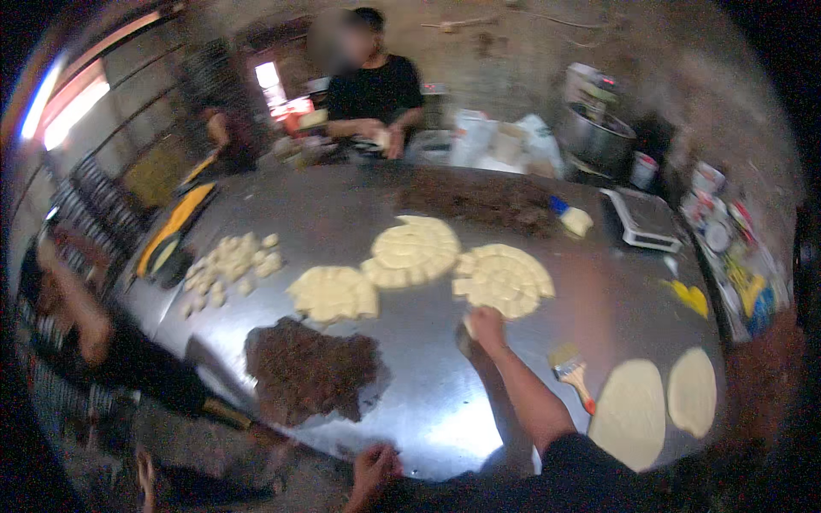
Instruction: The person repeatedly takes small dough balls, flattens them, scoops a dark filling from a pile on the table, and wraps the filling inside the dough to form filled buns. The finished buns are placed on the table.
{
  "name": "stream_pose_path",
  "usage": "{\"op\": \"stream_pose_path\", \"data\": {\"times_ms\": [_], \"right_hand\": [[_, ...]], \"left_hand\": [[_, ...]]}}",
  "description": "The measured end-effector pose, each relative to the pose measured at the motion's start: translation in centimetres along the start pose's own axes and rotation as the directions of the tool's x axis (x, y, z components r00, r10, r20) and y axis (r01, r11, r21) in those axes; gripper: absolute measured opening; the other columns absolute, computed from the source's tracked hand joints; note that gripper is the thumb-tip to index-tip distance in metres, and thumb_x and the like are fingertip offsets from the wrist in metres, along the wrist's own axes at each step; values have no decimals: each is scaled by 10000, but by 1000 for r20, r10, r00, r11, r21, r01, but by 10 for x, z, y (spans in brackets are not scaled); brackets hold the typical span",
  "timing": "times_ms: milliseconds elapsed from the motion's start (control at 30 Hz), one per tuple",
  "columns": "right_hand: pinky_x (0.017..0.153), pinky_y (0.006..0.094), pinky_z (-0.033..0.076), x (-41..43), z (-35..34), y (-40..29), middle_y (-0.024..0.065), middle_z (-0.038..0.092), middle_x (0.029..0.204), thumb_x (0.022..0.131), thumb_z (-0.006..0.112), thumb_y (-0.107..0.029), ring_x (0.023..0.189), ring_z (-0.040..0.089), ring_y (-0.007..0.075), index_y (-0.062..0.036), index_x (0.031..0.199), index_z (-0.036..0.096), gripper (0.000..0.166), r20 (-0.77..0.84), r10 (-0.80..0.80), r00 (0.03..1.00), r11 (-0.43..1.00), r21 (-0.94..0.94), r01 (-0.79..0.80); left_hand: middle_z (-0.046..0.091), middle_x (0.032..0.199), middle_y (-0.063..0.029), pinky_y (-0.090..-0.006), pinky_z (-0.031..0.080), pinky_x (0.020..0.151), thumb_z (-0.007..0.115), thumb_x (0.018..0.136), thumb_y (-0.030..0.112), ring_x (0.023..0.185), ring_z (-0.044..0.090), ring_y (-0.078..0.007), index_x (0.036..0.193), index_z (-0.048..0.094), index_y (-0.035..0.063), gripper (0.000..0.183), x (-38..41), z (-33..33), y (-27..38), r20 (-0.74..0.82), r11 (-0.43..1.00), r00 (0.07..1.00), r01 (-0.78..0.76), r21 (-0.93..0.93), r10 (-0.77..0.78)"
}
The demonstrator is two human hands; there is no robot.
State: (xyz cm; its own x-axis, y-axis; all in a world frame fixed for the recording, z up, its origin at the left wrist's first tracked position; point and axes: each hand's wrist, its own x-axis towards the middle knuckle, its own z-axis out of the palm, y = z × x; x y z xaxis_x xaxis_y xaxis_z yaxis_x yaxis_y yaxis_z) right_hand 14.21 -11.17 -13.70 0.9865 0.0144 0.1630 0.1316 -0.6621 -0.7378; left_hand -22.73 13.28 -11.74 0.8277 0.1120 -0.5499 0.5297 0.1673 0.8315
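Note:
My right hand is closed in a fist over the metal worktable, with a small pale object showing at its side. It is just in front of a round, flattened dough with cut lines. Two similar cut doughs lie farther left, one at the back and one nearer. My left hand has curled fingers at the table's near edge; whether it holds anything is unclear. Right of my forearm lie a flat brush and two thin oval dough sheets, one large and one smaller.
Dark brown paste spreads at left, with more at the back. Small dough balls cluster on the left. A blue-handled brush and a scale sit at back right. People stand across the table and at left.

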Motion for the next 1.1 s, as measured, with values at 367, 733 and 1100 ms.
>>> {"op": "stream_pose_path", "data": {"times_ms": [367,733,1100], "right_hand": [[507,309,389,-168,-121,-182,29,517,555,926,580,-264,556,489,115,-12,686,572,348,-387,-223,895,776,485,403],[551,290,435,-233,-134,-218,47,584,653,857,603,-165,586,514,117,-3,762,633,191,-40,-470,882,732,541,414],[925,428,467,-75,111,-124,190,632,1129,831,600,-127,1044,596,370,-66,1177,624,351,203,-692,693,721,134,680]], "left_hand": [[690,877,-70,-273,498,731,628,915,210,813,615,-106,1069,655,-17,276,-22,151,162,-82,816,816,-577,-34,573],[608,705,-10,-280,471,555,498,983,330,603,565,-115,903,584,66,289,-55,88,185,-335,831,761,-529,175,555],[624,1163,-159,-382,515,868,591,856,114,1034,615,-292,1224,548,17,383,-91,-56,23,-281,952,945,-79,297,166]]}}
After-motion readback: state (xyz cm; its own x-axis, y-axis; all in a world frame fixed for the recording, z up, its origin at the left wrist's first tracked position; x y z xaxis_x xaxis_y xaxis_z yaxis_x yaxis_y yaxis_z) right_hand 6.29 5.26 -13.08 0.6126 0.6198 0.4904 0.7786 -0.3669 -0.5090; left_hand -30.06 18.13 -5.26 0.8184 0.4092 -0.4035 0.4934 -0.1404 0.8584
